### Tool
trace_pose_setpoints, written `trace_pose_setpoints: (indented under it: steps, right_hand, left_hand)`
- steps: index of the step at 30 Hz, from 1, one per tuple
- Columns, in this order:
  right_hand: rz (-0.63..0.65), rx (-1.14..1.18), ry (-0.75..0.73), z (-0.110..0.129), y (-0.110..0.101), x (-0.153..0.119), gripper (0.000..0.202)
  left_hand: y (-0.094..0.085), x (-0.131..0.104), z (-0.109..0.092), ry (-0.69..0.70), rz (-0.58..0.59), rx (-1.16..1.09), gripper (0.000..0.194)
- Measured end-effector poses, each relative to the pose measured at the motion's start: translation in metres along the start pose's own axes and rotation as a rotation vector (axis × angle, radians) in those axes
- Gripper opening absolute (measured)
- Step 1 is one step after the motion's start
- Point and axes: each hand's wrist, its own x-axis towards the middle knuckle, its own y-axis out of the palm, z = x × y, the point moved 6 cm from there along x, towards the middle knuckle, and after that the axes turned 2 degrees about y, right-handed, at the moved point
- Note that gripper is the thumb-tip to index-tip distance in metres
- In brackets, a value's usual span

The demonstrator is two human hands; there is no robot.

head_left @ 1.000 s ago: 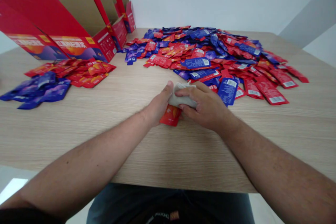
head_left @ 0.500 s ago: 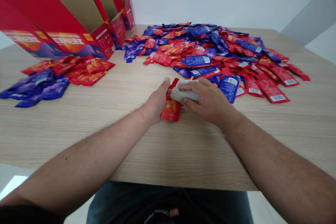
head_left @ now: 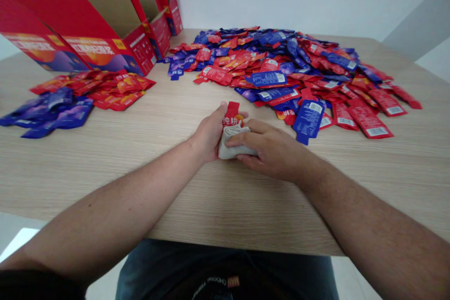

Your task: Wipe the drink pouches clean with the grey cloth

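Near the middle of the table, my left hand (head_left: 210,136) holds a red packet (head_left: 231,111), its narrow top end pointing away from me. My right hand (head_left: 269,150) grips a folded light grey cloth (head_left: 232,146) and presses it on the lower part of the packet, which it covers. The packet's white lettering shows above the cloth. Fingertips of my left hand show behind the packet's right edge. To the right of my hands lies a blue packet (head_left: 309,119) with a barcode label, at the front of a large pile.
The large pile of red and blue packets (head_left: 269,78) spreads across the back of the table (head_left: 176,197). Smaller groups of red packets (head_left: 123,84) and blue packets (head_left: 58,112) lie at the left, before open red boxes (head_left: 98,49).
The cloth in my right hand has moved down the packet toward me, baring its upper part and covering its lower part. My left hand still holds the packet.
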Motion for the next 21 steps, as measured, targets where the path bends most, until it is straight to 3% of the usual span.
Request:
trace_pose_setpoints:
  steps: [6, 10, 15, 21]
  right_hand:
    - [-0.125, -0.042, 0.101, -0.007, -0.004, 0.0, 0.038]
    - [-0.011, 0.029, -0.03, 0.003, 0.003, 0.0, 0.037]
    - [-0.114, -0.023, 0.107, -0.004, -0.003, 0.0, 0.037]
    - [-0.003, 0.043, -0.03, 0.006, 0.006, 0.0, 0.037]
  left_hand:
    - [0.0, 0.002, 0.001, -0.012, 0.042, -0.049, 0.058]
    - [-0.003, 0.002, 0.0, 0.009, -0.003, -0.001, 0.058]
    - [-0.001, 0.003, 0.0, -0.004, 0.042, -0.04, 0.06]
    - [-0.003, 0.001, -0.003, 0.015, 0.001, 0.025, 0.059]
